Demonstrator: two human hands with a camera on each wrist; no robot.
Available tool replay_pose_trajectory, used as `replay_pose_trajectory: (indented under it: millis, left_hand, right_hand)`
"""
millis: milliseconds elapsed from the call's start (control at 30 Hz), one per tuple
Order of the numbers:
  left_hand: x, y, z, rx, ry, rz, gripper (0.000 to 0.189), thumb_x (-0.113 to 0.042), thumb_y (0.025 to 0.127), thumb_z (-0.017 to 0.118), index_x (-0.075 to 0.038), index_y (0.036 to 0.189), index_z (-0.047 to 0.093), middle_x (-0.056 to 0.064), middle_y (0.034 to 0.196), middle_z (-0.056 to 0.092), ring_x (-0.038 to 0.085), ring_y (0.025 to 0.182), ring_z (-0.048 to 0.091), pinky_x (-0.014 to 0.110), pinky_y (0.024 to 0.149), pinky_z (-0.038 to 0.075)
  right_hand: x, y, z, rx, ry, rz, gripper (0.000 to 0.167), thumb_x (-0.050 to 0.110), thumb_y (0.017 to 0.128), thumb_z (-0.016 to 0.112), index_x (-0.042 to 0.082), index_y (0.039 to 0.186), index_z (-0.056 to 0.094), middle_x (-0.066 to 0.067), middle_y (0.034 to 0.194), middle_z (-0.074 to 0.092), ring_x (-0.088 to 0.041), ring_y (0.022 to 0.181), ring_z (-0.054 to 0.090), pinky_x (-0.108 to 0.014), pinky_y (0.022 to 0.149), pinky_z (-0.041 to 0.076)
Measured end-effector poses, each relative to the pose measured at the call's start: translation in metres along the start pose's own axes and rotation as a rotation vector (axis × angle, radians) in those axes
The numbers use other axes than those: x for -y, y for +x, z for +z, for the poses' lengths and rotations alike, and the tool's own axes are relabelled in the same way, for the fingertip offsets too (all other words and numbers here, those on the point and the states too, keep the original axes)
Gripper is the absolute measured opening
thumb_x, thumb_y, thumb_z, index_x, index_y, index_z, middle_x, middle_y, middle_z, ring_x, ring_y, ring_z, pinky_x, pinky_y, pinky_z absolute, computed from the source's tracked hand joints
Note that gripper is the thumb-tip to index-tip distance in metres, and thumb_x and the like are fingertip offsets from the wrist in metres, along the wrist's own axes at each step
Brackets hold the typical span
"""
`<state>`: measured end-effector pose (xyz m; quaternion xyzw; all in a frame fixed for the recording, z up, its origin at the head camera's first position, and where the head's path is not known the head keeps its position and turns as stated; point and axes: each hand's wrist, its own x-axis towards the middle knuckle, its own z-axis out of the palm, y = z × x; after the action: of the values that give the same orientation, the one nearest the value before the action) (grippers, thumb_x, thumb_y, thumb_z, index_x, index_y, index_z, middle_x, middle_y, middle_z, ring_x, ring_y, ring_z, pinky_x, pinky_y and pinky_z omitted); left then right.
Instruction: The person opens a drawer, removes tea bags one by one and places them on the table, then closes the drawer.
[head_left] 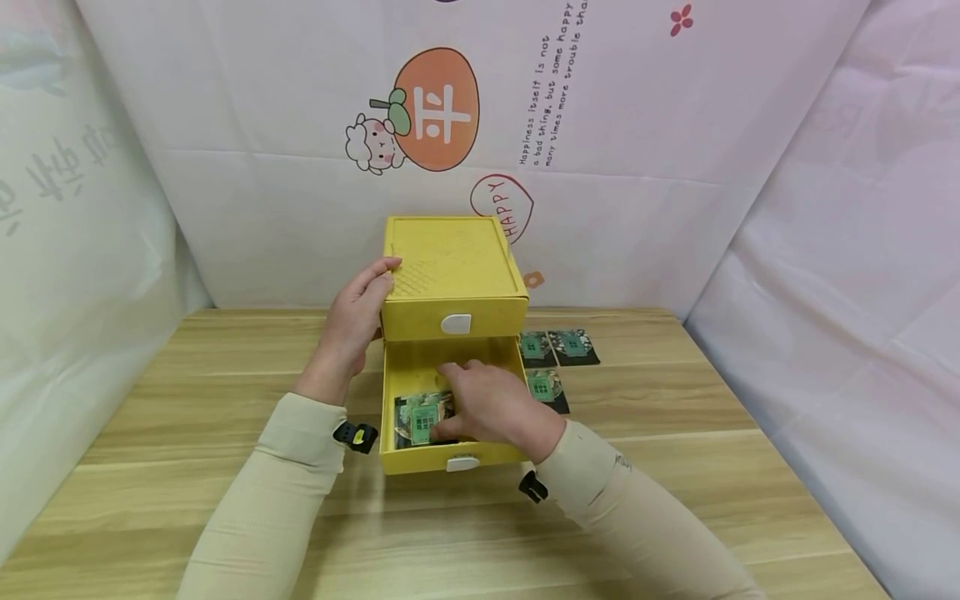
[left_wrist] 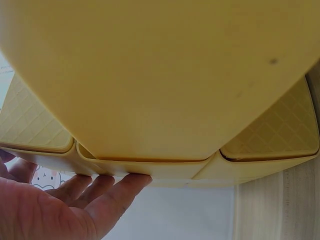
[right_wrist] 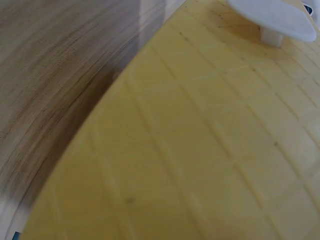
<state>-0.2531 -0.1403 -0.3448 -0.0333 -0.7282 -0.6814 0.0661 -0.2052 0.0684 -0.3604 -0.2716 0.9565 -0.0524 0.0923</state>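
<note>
A yellow two-drawer box [head_left: 450, 254] stands on the table, its lower drawer [head_left: 420, 458] pulled out and its upper one closed. My left hand [head_left: 348, 321] rests against the box's left side near the top, fingers extended along the yellow wall in the left wrist view. Inside the lower drawer is my right hand [head_left: 491, 404], thumb and fingers spread apart. Its thumb lies over a flat dark square packet with a green label [head_left: 422, 418] at the drawer's front left. The palm hides the drawer's right part. The drawer's ribbed front [right_wrist: 200, 130] fills the right wrist view.
Similar flat packets [head_left: 573, 346] lie on the wooden table [head_left: 660, 467] to the right of the box. White drawer handles [head_left: 462, 462] stick out in front. A printed white cloth [head_left: 622, 225] hangs behind the box and along both sides.
</note>
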Motion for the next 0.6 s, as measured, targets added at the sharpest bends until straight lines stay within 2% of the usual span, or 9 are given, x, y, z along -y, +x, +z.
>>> replay_pose_trajectory:
  millis: [200,333,600]
  left_hand:
    - [0.0,-0.0013,0.0002,0.0,-0.001,0.006,0.046,-0.045,0.109,0.044,-0.031,0.152,0.054,-0.007,0.165,0.039,0.025,0.12,0.055,0.045,0.091,0.052]
    - [0.0001,-0.0017,0.0001,-0.002,0.002,0.006,0.046,-0.045,0.109,0.044,-0.031,0.152,0.054,-0.008,0.166,0.037,0.026,0.123,0.054,0.047,0.093,0.052]
    - [-0.0008,-0.0019,0.0007,-0.004,0.002,0.005,0.046,-0.044,0.109,0.043,-0.03,0.152,0.055,-0.008,0.165,0.038,0.025,0.119,0.055,0.044,0.09,0.052]
  right_hand:
    - [-0.0007,0.0015,0.0021,-0.002,-0.007,0.005,0.095,0.063,0.084,0.08,0.01,0.156,0.048,-0.015,0.141,0.061,-0.028,0.123,0.061,-0.044,0.098,0.056]
    - [-0.0012,0.0029,0.0035,-0.005,-0.026,0.003,0.09,0.063,0.083,0.081,0.01,0.151,0.052,-0.013,0.132,0.063,-0.025,0.112,0.062,-0.041,0.091,0.057]
    - [-0.0013,0.0032,0.0038,-0.022,-0.048,-0.011,0.067,0.062,0.082,0.082,0.01,0.12,0.064,-0.005,0.105,0.062,-0.018,0.092,0.056,-0.036,0.076,0.055]
